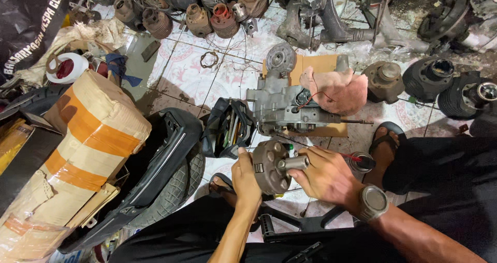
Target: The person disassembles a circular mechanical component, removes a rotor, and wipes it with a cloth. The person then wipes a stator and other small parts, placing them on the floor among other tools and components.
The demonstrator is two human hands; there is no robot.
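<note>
Covering the ground is a tiled floor (228,74), pale with a faded reddish pattern, grimy and strewn with engine parts. A row of finned cylinders (207,17) lines the far edge, and more dark cylinders (445,84) sit at the right. On a flat piece of cardboard (321,64) in the middle rests a grey engine case (279,108) with a pink rag (336,92) draped beside it. An open tool pouch (228,128) lies just left of the case. At the left stands a large parcel wrapped in brown paper and orange tape (83,149), next to a black scooter panel and tyre (171,175). Close to the camera, the left hand (247,177) grips the rim of a round metal clutch-like disc (269,166), held above the floor over the person's lap, while the right hand (326,177) is closed around its protruding shaft. A watch (373,202) sits on the right wrist.
</note>
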